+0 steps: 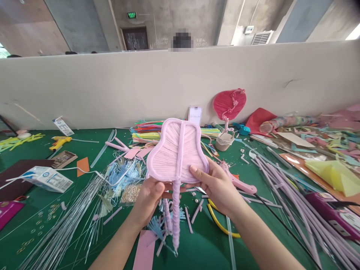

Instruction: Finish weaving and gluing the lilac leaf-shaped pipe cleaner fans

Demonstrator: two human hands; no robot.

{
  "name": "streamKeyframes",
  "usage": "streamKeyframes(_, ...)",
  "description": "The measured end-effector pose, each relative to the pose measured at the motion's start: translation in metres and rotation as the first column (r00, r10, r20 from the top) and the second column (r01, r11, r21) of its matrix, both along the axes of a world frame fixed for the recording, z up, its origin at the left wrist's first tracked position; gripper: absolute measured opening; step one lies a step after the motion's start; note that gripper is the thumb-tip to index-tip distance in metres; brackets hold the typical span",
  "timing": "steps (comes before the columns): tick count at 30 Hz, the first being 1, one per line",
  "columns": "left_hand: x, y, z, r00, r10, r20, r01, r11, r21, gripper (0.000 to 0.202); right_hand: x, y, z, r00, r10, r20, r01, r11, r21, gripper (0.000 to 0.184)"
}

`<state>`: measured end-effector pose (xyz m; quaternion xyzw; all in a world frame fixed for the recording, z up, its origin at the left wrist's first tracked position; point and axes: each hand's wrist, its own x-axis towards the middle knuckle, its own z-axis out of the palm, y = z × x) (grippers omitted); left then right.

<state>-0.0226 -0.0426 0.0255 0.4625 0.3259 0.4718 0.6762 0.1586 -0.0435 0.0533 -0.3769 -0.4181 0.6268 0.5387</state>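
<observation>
- Fan (168,157): centre of frame, raised above the green surface (206,247); lilac rim, central rib, pale pleated face. Wrapped handle (176,213) points to the bottom of the frame.
- Left hand (150,197): grasping the fan at its lower left edge, beside the handle; fingers partly hidden behind.
- Right hand (213,183): grasping the fan's lower right corner, thumb flat on the face, fingers behind.
- Left of centre: blue tassels (126,173), next to a bag of beads (131,194); wires (67,217) fan out toward lower left.
- Upper left of surface: yellow glue gun (60,142).
- Right of centre: pink tool (243,184), partly behind the right hand.
- Lower right: lilac stems (284,198) in a loose bundle.
- Upper right of centre: red fan (229,104), upright above a small pot (225,141).
</observation>
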Motion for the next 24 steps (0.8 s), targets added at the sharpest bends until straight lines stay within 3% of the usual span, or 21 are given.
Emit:
streamKeyframes(5,0.003,0.001,-0.002,0.99,0.079,-0.119,-0.088,0.994,-0.067,0.042,-0.002,0.002,-0.006,0.985,0.037,0.17,-0.043,0.998,0.034,0.043)
streamKeyframes(8,0.001,0.008,-0.004,0.974,0.175,-0.147,-0.191,0.976,-0.102,0.035,0.013,0.005,-0.001,0.898,-0.136,0.419,0.078,0.985,0.152,0.046)
streamKeyframes(11,-0.006,0.019,-0.003,0.94,0.33,-0.082,-0.338,0.933,-0.121,0.03,0.04,0.0,0.008,0.678,-0.373,0.634,0.214,0.925,0.315,0.039)
streamKeyframes(13,-0.012,0.025,-0.002,0.901,0.433,-0.026,-0.432,0.889,-0.151,0.022,0.054,-0.008,0.008,0.502,-0.39,0.772,0.151,0.918,0.366,0.024)
streamKeyframes(16,-0.015,0.029,-0.002,0.854,0.519,0.027,-0.504,0.84,-0.2,0.014,0.055,-0.023,-0.011,0.255,-0.36,0.897,-0.04,0.923,0.382,0.01)
streamKeyframes(20,-0.007,0.024,-0.009,0.914,0.404,-0.04,-0.403,0.891,-0.21,0.019,0.031,-0.033,-0.049,-0.023,-0.229,0.973,-0.193,0.956,0.22,0.003)
streamKeyframes(24,0.004,0.016,-0.019,0.956,0.25,-0.153,-0.276,0.945,-0.177,0.03,0.018,-0.03,-0.066,-0.12,-0.205,0.971,-0.233,0.957,0.173,0.018)
